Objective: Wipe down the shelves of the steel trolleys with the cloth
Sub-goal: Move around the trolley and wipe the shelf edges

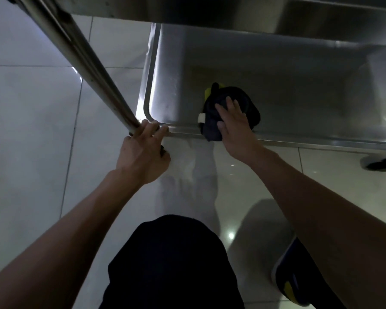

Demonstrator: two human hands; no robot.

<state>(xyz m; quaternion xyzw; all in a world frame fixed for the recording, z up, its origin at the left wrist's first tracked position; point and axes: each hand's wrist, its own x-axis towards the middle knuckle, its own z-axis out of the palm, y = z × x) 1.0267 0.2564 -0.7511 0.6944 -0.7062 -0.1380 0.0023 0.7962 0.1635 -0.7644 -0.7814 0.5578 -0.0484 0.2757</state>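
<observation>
Two hands are working the lowest shelf [276,85] of the steel trolley, seen from the head camera. I am pressing the right hand [233,123] flat on the cloth [250,103], fingers straight and spread, curled round nothing. The cloth, a dark bundle with a strip of yellow at its far edge and a small white tag [201,118] on its left side, is lying under and just beyond that hand, bunched at the near rim [321,142] of the shelf and lapping slightly over it. I am gripping the base of the trolley's upright post [94,70] with the left hand [143,152], fingers wrapped round it at the shelf's near left corner, apparently steadying the frame.

The relation that is governing the next stroke: the shelf's long axis is running left to right across the view, and most of the bare steel is lying to the right of the cloth and away from me, towards the back. The right hand is already on the cloth and is the nearer one, so the sweep is, in my judgement, falling to it.

Above, the underside of the next shelf [232,10] is shading the work. The tag is carrying no writing that I can read, and I am finding no brand or label anywhere on the trolley.
</observation>
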